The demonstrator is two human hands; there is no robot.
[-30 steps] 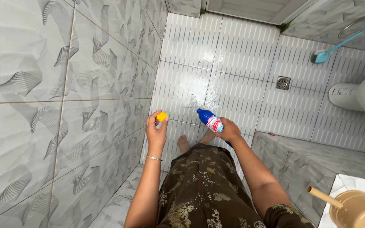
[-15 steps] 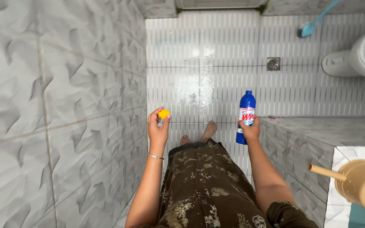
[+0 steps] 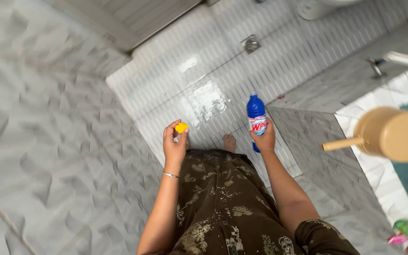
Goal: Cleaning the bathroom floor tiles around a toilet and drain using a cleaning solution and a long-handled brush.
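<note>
The left hand [image 3: 174, 144] is raised beside the grey tiled wall [image 3: 48, 141], its fingertips pinched on a small yellow cap [image 3: 181, 127]. To its right, above the white ribbed floor [image 3: 213, 75], the right hand [image 3: 264, 140] wraps its fingers around the lower part of an upright blue bottle [image 3: 256, 115], uncapped. Farther right a tan plastic scoop [image 3: 388, 134] sits at the tiled ledge [image 3: 317, 127]

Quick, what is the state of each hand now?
Left hand: closed on the yellow cap.
Right hand: closed around the upright blue bottle.
</note>
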